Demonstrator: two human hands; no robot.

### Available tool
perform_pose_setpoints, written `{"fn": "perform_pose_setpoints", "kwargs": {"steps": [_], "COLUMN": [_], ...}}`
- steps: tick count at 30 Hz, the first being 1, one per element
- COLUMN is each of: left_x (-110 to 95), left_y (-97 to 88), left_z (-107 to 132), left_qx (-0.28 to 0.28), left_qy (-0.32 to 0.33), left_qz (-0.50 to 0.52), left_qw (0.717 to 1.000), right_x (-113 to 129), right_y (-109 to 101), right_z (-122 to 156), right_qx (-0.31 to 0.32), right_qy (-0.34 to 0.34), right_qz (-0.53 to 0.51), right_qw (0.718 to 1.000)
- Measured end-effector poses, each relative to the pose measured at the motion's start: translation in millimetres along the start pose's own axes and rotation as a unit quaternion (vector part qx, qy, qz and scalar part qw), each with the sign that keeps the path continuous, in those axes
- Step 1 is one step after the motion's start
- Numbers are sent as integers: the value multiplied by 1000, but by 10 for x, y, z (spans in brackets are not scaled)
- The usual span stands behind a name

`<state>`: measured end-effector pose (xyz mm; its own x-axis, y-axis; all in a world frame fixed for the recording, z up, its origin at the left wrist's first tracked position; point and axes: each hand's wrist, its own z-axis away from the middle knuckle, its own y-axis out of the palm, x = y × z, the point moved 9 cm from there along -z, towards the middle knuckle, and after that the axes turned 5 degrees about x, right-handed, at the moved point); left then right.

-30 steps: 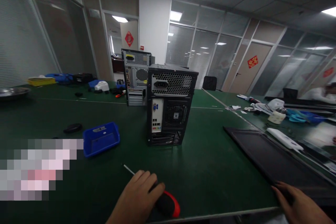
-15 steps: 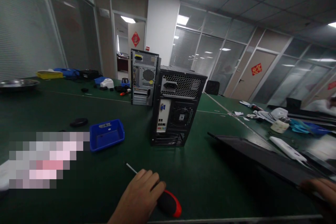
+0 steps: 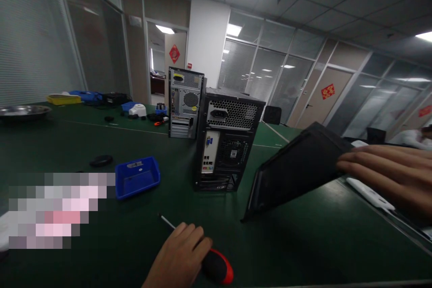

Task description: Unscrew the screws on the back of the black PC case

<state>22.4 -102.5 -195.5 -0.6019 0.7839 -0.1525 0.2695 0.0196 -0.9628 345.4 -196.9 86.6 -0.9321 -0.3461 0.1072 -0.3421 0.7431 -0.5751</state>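
My left hand (image 3: 180, 254) is closed over a screwdriver (image 3: 218, 266) with a black and red handle, low over the table; its thin shaft points up and left. On the right, my right hand (image 3: 394, 175) grips the upper right edge of a black computer side panel (image 3: 293, 175). The panel is tilted, with its lower left corner near or on the green table. My thumb is hidden behind it. Between the hands and farther back stands a black computer tower (image 3: 232, 144), rear side with ports and fan facing me.
A blue tray (image 3: 137, 179) sits left of the tower, with a small black oval object (image 3: 101, 160) beyond it. Behind stands a second computer tower (image 3: 185, 103). A white power strip (image 3: 369, 193) lies at right. A metal bowl (image 3: 23, 111) is far left.
My right hand has raised the side panel from lying low at the right and swung it up and left, tilting it closer to the tower. My left hand has stayed in place with the screwdriver.
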Motion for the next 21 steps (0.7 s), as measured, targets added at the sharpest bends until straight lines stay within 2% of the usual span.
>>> {"fn": "perform_pose_setpoints", "kwargs": {"steps": [2,3,4,5,6,8,11,13,15,17,18,19,20,21], "left_x": [22,32,41,50,62,86,123,160,215,275,297,313,319,313], "left_y": [46,56,60,64,68,76,127,209,321,407,433,441,436,426], "left_z": [1,0,-2,-6,-11,-27,-56,-67,-65,-52,-44,-37,-33,-31], "left_qx": [9,11,15,21,28,35,29,28,38,39,37,32,27,27], "left_qy": [-4,-6,-8,-10,-13,-17,-14,-13,-21,-34,-37,-40,-38,-32], "left_qz": [-2,-4,-6,-9,-10,-10,-15,-18,-13,-4,0,1,1,1], "left_qw": [1000,1000,1000,1000,999,999,999,999,999,999,999,999,999,999], "right_x": [136,202,298,441,600,754,886,898,835,697,581,496,411,379], "right_y": [25,73,180,350,532,673,789,848,888,917,901,964,1092,1279], "right_z": [-320,-494,-665,-798,-861,-1004,-1113,-1125,-1112,-1033,-954,-813,-650,-472], "right_qx": [-22,-7,43,132,228,290,312,303,254,154,68,16,-7,1], "right_qy": [-13,-28,-61,-119,-193,-257,-314,-322,-294,-231,-175,-134,-83,-49], "right_qz": [-22,-38,-53,-55,-36,-20,9,14,-6,-49,-77,-98,-120,-141], "right_qw": [999,999,996,983,954,922,896,897,921,959,979,986,989,989]}}
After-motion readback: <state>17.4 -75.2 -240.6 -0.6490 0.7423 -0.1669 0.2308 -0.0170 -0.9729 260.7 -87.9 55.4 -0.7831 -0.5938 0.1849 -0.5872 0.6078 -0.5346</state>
